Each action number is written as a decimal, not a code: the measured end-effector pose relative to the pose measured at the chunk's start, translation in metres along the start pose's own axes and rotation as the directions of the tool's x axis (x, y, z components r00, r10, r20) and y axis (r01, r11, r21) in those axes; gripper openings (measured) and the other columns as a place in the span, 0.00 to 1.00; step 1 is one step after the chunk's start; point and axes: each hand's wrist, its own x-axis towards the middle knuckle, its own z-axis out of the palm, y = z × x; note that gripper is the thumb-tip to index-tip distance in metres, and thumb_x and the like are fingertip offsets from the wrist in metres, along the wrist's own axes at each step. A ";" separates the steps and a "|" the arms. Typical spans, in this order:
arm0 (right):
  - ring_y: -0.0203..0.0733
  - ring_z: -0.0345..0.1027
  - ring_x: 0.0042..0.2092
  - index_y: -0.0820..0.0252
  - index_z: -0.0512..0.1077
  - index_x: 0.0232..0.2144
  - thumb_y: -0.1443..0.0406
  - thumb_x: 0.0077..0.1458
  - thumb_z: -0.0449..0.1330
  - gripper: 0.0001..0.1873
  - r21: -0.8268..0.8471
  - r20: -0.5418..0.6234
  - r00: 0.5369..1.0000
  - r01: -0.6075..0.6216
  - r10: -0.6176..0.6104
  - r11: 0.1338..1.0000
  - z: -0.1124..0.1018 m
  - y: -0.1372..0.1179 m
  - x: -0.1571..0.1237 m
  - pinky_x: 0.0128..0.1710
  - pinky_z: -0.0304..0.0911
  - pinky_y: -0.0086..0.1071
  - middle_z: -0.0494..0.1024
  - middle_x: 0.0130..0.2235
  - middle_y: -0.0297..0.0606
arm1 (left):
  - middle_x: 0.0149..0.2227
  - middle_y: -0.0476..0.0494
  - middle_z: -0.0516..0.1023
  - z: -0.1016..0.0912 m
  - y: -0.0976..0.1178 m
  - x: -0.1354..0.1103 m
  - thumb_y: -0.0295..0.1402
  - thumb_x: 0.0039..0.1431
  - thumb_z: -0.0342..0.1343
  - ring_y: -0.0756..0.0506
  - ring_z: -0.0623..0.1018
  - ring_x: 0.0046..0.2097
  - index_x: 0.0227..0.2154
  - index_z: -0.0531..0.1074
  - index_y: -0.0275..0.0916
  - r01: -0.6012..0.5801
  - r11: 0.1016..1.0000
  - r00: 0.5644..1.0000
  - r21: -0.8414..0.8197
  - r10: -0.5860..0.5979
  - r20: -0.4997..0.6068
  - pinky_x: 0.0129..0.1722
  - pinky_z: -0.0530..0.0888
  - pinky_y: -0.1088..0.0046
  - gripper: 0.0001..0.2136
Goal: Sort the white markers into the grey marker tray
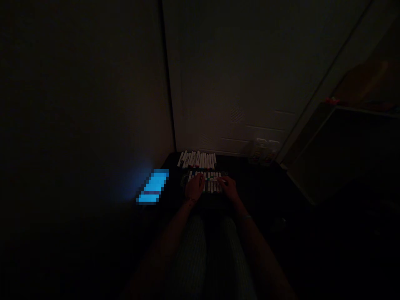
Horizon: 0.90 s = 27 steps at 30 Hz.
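In dim light, a white marker (214, 179) lies crosswise between my two hands, its ends at the fingertips. My left hand (195, 187) is closed at its left end, fingers curled. At the other end, my right hand (228, 187) pinches it. Beneath both hands is a row of white markers (214, 187) with coloured bands, standing side by side in what looks like a clear-edged case. Behind them, a second row of white markers (200, 160) lies on the dark surface. Fine detail at the fingertips is lost in the dark.
A glowing blue, pixelated screen (153, 186) is to the left. Two clear jugs (262, 153) stand at the back right against the pale wall (231, 75). A large dark panel (350, 154) with a light edge is farther right. My knees are below the surface.
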 end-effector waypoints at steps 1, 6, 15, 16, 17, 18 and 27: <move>0.38 0.65 0.41 0.56 0.71 0.34 0.53 0.53 0.50 0.17 0.009 -0.005 1.000 -0.001 0.001 1.000 0.000 0.000 0.000 0.45 0.53 0.33 0.74 0.37 0.34 | 0.37 0.45 0.74 0.000 0.001 0.000 0.38 0.61 0.35 0.49 0.73 0.39 0.41 0.63 0.41 0.006 1.000 1.000 -0.001 -0.006 0.006 0.35 0.64 0.76 0.14; 0.38 0.66 0.41 0.56 0.72 0.34 0.53 0.53 0.50 0.16 0.039 -0.006 1.000 0.007 -0.007 0.999 -0.003 -0.002 0.000 0.44 0.55 0.32 0.75 0.37 0.35 | 0.39 0.44 0.73 -0.002 0.000 -0.001 0.39 0.61 0.35 0.49 0.73 0.39 0.42 0.62 0.41 0.019 1.000 1.000 0.014 -0.020 0.022 0.35 0.64 0.76 0.14; 0.39 0.66 0.41 0.56 0.72 0.33 0.54 0.52 0.51 0.16 0.040 -0.032 0.999 -0.025 0.026 0.999 0.000 0.000 0.001 0.44 0.55 0.32 0.75 0.37 0.35 | 0.39 0.45 0.73 0.002 -0.003 0.000 0.39 0.61 0.36 0.49 0.72 0.38 0.42 0.62 0.41 0.002 1.000 1.000 0.018 -0.003 0.014 0.34 0.64 0.76 0.13; 0.39 0.66 0.41 0.57 0.72 0.33 0.53 0.52 0.51 0.16 0.039 -0.027 0.999 -0.029 0.030 0.999 0.000 0.000 0.001 0.44 0.55 0.32 0.75 0.37 0.35 | 0.39 0.45 0.73 0.002 -0.003 0.000 0.39 0.61 0.36 0.49 0.72 0.38 0.42 0.62 0.41 0.004 1.000 1.000 0.021 -0.004 0.018 0.34 0.64 0.76 0.13; 0.39 0.66 0.40 0.57 0.72 0.33 0.53 0.52 0.51 0.17 0.040 -0.019 0.999 -0.031 0.032 0.999 0.000 0.000 0.001 0.44 0.55 0.32 0.75 0.37 0.35 | 0.39 0.45 0.73 0.002 -0.003 0.000 0.39 0.61 0.36 0.49 0.72 0.38 0.42 0.62 0.41 0.004 1.000 1.000 0.024 -0.004 0.021 0.34 0.64 0.76 0.13; 0.39 0.66 0.40 0.57 0.72 0.33 0.53 0.52 0.51 0.17 0.039 -0.015 0.999 -0.033 0.034 0.999 0.000 0.000 0.001 0.44 0.55 0.32 0.75 0.37 0.36 | 0.39 0.45 0.73 0.002 -0.003 0.000 0.39 0.61 0.35 0.49 0.72 0.38 0.42 0.62 0.41 0.004 1.000 1.000 0.027 -0.004 0.024 0.34 0.64 0.76 0.14; 0.39 0.66 0.40 0.57 0.72 0.32 0.53 0.52 0.51 0.17 0.014 -0.005 0.999 -0.042 0.042 0.999 -0.001 -0.001 0.001 0.44 0.55 0.33 0.75 0.37 0.36 | 0.38 0.45 0.73 -0.004 0.001 -0.001 0.38 0.61 0.36 0.49 0.72 0.39 0.41 0.63 0.41 0.017 0.999 0.998 0.030 -0.019 0.053 0.35 0.64 0.75 0.13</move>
